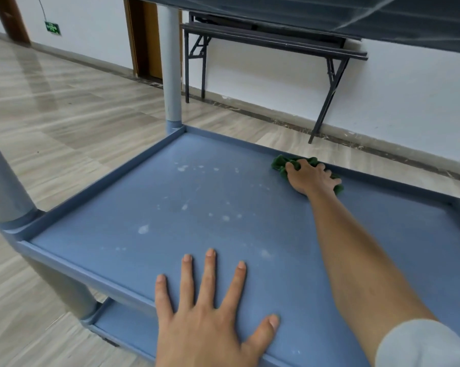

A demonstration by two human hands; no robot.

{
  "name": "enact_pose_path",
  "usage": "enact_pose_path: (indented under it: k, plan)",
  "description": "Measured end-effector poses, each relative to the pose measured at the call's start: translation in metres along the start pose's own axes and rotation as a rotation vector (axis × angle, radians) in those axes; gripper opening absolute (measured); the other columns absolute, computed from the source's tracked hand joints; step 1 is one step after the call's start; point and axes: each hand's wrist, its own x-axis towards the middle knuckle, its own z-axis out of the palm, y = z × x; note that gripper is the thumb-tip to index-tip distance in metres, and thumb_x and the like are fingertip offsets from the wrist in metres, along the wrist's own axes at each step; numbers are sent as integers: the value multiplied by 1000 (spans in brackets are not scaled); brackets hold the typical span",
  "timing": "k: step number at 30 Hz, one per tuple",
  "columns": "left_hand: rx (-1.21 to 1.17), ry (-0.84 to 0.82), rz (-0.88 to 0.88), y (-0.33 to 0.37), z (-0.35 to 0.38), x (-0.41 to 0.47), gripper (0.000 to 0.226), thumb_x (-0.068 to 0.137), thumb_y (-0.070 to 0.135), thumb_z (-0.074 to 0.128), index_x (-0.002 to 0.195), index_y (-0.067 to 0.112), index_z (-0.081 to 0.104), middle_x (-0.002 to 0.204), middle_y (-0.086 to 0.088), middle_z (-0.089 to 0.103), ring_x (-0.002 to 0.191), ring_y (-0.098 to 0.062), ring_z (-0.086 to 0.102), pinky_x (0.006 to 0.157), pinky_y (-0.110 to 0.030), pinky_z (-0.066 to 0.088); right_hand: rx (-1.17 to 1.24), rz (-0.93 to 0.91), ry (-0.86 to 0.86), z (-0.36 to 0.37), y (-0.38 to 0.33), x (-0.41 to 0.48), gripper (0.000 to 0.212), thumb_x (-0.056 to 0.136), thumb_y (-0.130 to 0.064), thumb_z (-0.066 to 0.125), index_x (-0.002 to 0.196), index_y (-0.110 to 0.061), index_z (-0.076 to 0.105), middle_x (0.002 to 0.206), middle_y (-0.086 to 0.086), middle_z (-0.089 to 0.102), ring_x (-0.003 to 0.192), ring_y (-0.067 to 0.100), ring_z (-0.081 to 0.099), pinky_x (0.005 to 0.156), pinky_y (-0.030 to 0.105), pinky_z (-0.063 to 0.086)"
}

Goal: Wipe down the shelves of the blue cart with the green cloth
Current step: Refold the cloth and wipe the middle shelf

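Note:
The blue cart's middle shelf (210,202) fills the view, with pale dusty smudges across its surface. The green cloth (280,163) lies bunched against the shelf's far rim, right of centre. My right hand (309,177) presses down on the cloth, fingers curled over it, arm stretched across the shelf. My left hand (210,313) rests flat on the shelf's near edge, fingers spread, holding nothing. The underside of the upper shelf (329,14) shows at the top. A lower shelf (125,332) peeks out below at the left.
Grey cart posts stand at the far left corner (172,64) and near left corner (3,181). A black folding table (276,41) stands against the white wall behind the cart. Pale wooden floor (64,115) spreads to the left, with a doorway (144,35) beyond.

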Motion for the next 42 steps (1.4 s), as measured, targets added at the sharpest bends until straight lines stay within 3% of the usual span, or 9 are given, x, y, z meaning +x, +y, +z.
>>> enact_pose_path:
  k: [8,12,14,21,27,33,38,40,42]
  plan:
    - [-4,-65,-58,4,-6,-2,83,84,88,20,144,41,51,158,-6,41,144,-39,38,109,-72,25,-67,-322,-53,0,18,-55,68,91,-73,11,152,-49,29,157,6,42,143,37,38,116,65,22]
    - [23,-19,-70,4,-5,-7,85,69,86,-29,148,55,-24,166,8,-19,154,-27,-12,117,-60,-4,-113,-458,-69,1,28,-127,66,93,-74,13,154,-51,22,160,4,39,147,30,33,118,58,22]
    - [16,-3,-73,3,-6,-8,82,65,81,-37,142,51,-37,162,10,-30,152,-24,-21,117,-57,-6,-113,-542,-91,1,35,-168,63,95,-73,16,155,-53,16,164,2,31,152,27,23,121,56,16]
    - [-183,7,-130,1,-14,-10,79,66,84,-32,140,56,-36,160,18,-32,144,-5,-35,121,-46,-12,-75,-913,-206,-13,72,-283,55,94,-72,15,145,-71,-7,170,-5,18,159,20,1,126,50,0]
    - [-378,20,-206,1,-18,-7,79,65,88,-27,139,63,-31,160,23,-28,139,11,-33,120,-34,-17,7,-1217,-304,-25,92,-288,57,101,-64,34,153,-62,11,167,-28,6,156,3,-9,126,45,-6]
    - [-285,-20,-215,4,-17,-6,81,58,89,-33,133,60,-41,155,22,-39,137,6,-40,121,-37,-17,-81,-1236,-290,-21,73,-242,52,102,-65,28,150,-66,8,170,-9,17,156,4,-8,127,43,-10]
    - [-135,-42,-275,12,-16,0,94,41,80,-49,131,56,-45,157,14,-38,147,-6,-29,121,-37,-13,-97,-1109,-220,-9,46,-162,52,101,-67,25,151,-64,10,170,-10,16,157,6,-1,125,38,-10]
    - [-94,-7,-270,14,-15,0,100,51,82,-44,145,52,-29,165,8,-21,154,-15,-12,123,-41,-3,-88,-1040,-178,-5,35,-125,53,100,-66,26,152,-60,18,167,-5,27,156,12,13,127,40,2]
    - [-106,-25,-249,13,-17,1,98,80,82,-19,155,38,25,163,-5,26,148,-31,31,117,-54,26,-77,-975,-107,-2,23,-89,53,101,-62,31,152,-52,29,156,2,44,144,23,39,121,45,24]
